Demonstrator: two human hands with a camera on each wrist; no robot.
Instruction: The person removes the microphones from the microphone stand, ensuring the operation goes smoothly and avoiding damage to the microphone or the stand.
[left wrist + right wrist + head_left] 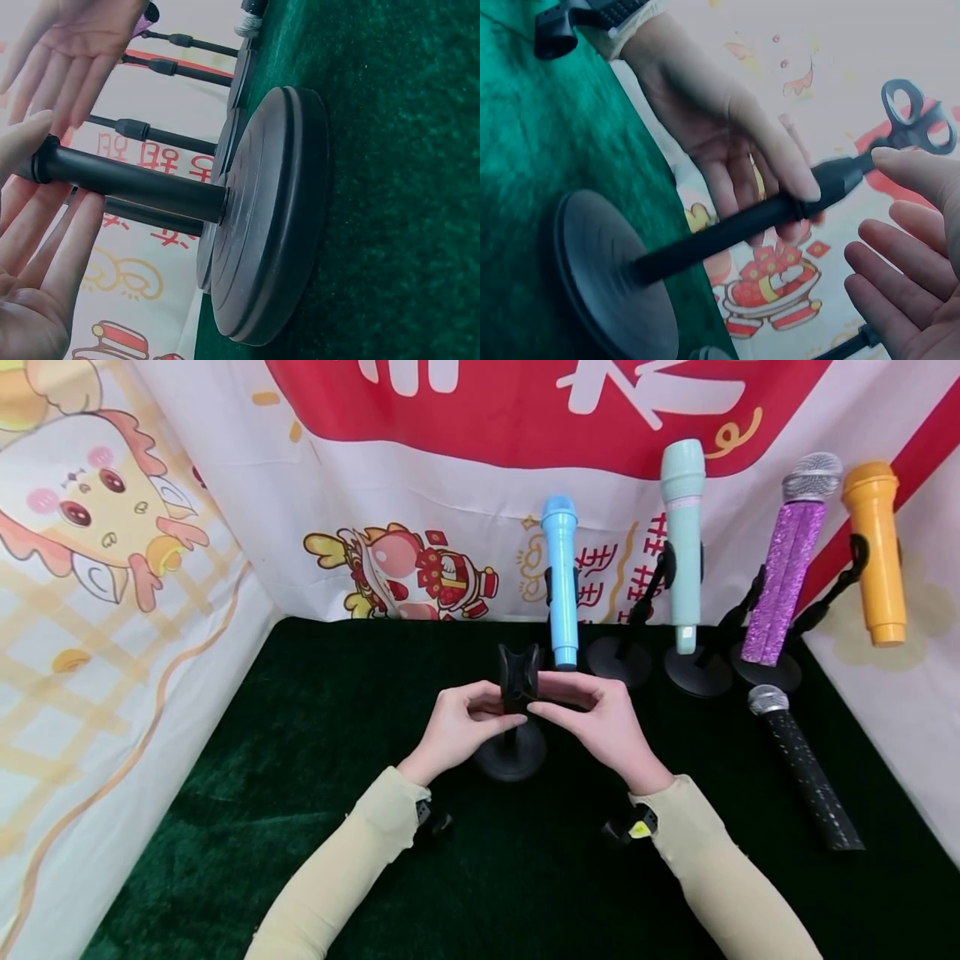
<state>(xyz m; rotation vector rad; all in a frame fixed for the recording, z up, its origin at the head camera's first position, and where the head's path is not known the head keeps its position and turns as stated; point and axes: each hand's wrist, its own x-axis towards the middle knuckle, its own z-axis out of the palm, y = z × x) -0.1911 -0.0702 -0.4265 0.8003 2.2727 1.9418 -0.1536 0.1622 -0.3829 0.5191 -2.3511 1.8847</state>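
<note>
The left hand (459, 728) pinches the black stand (518, 681) at the collar (45, 159) of its pole (142, 186), thumb on one side and fingers on the other. The right hand (594, 718) is more relaxed: in the head view it seems to close round the stand too, but the right wrist view shows its four fingers spread clear and only the thumb tip at the neck just under the clip (919, 124) — whether it presses there I cannot tell. So the stand is between the two hands, its clip above the grip with no mic in it, its round base (262, 217) below. The head view looks down on the base past the hands; the left wrist view shows it from the side, resting on the green cloth (225, 827). Just beyond the right hand is the blue mic (563, 581); farther off to the right are the mint mic (684, 552), the purple mic (783, 577) and the orange mic (879, 556), all held up in stands. The left wrist view gives four poles behind the grip — the blue mic's is largely hidden from the head. Well to the right of the grip, the black mic (810, 777) lies on the cloth.
</note>
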